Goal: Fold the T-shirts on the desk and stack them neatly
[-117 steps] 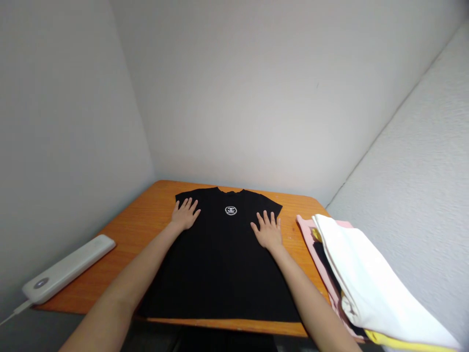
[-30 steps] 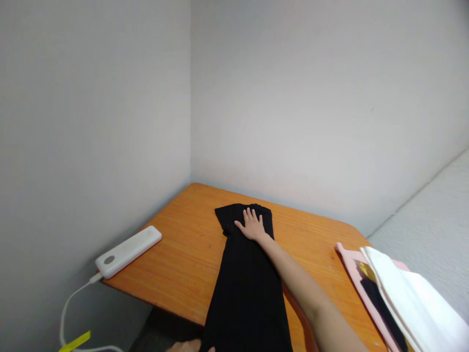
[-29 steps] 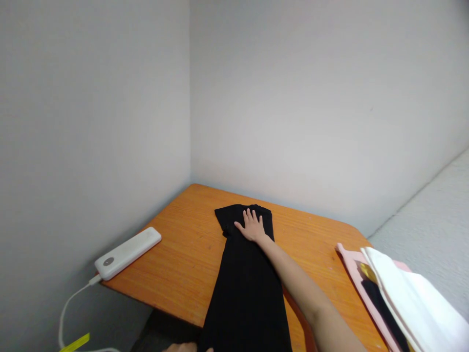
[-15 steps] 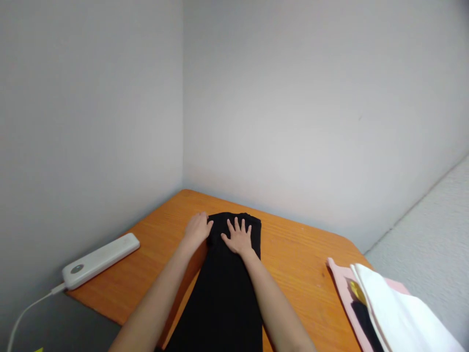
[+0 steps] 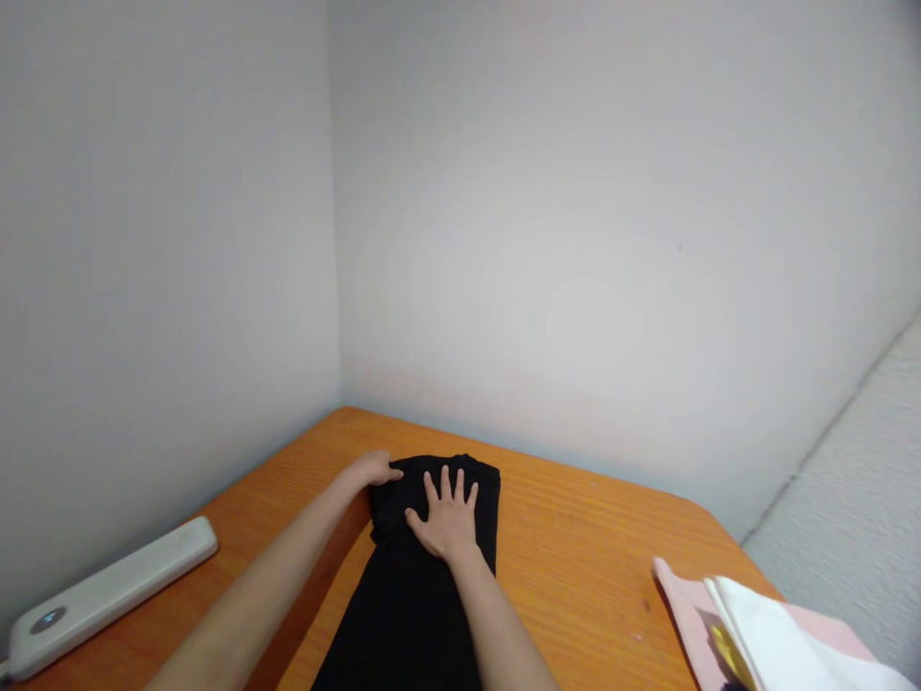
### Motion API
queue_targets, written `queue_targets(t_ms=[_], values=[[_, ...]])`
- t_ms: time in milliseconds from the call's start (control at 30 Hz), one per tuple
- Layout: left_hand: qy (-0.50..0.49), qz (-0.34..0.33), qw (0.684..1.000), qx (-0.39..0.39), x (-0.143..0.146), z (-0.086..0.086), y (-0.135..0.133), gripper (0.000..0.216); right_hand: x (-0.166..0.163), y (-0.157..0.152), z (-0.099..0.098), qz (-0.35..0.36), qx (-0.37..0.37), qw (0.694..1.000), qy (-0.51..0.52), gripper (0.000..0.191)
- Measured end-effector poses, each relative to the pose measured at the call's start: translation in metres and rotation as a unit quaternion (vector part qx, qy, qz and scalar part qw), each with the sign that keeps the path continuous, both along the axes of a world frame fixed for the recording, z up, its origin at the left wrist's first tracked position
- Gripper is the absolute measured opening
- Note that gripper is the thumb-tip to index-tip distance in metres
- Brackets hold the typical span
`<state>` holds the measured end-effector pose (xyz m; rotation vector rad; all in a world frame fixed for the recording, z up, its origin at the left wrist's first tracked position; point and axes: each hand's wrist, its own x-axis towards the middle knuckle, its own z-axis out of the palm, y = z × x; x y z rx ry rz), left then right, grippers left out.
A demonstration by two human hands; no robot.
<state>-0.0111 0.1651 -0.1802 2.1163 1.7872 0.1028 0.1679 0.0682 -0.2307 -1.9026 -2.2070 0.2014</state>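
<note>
A long piece of black clothing (image 5: 417, 614) lies lengthwise over the table, its near end running out of view at the bottom; whether it is trousers I cannot tell for sure. At its far left corner, my left hand (image 5: 372, 467) pinches the cloth, thumb on top and the other fingers mostly hidden. My right hand (image 5: 447, 526) lies flat on the upper part of the black garment, fingers spread. To the left, a flap of the cloth sticks out below my left hand with a small bunched edge.
The wooden table (image 5: 582, 537) meets grey walls at the back and left. A white oblong device (image 5: 115, 595) with a small round display lies at the left edge. Folded pink cloth (image 5: 680, 595) and white cloth (image 5: 784, 633) lie at the right.
My left hand has pulled the garment's far left corner outward to the left, so its top is wider. My right hand stays flat on the cloth. The camera view has shifted upward.
</note>
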Motion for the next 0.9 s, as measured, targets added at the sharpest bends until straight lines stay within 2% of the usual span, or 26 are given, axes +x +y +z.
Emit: queue_targets(t_ms=[100, 233, 367, 500, 567, 633, 700, 800, 900], values=[[0.029, -0.007, 0.998, -0.047, 0.0, 0.004, 0.008, 0.034, -0.001, -0.003, 0.005, 0.0, 0.003, 1.0, 0.007, 0.082], [0.053, -0.003, 0.997, -0.064, 0.004, 0.013, 0.013, 0.035, -0.008, -0.012, 0.015, -0.033, -0.01, 0.999, -0.01, 0.087], [0.053, 0.004, 0.996, -0.067, 0.015, 0.023, 0.015, 0.034, -0.026, -0.026, 0.026, -0.056, -0.094, 0.993, -0.041, 0.096], [0.032, -0.012, 0.998, -0.054, 0.039, 0.033, 0.014, 0.032, -0.052, -0.044, 0.04, -0.021, -0.165, 0.983, -0.081, 0.084], [0.01, -0.037, 0.998, -0.047, 0.054, 0.034, 0.009, 0.032, -0.064, -0.058, 0.052, 0.028, -0.192, 0.976, -0.095, 0.087], [-0.022, -0.075, 0.996, -0.05, 0.066, 0.031, -0.002, 0.035, -0.071, -0.076, 0.069, 0.116, -0.215, 0.964, -0.104, 0.086], [-0.059, -0.122, 0.989, -0.057, 0.073, 0.025, -0.017, 0.039, -0.073, -0.093, 0.089, 0.215, -0.232, 0.941, -0.12, 0.078], [-0.105, -0.189, 0.976, -0.037, 0.067, 0.014, -0.046, 0.036, -0.062, -0.108, 0.119, 0.339, -0.263, 0.894, -0.124, 0.066], [-0.141, -0.225, 0.964, 0.008, 0.05, 0.0, -0.077, 0.04, -0.039, -0.103, 0.139, 0.443, -0.243, 0.863, -0.03, 0.055]])
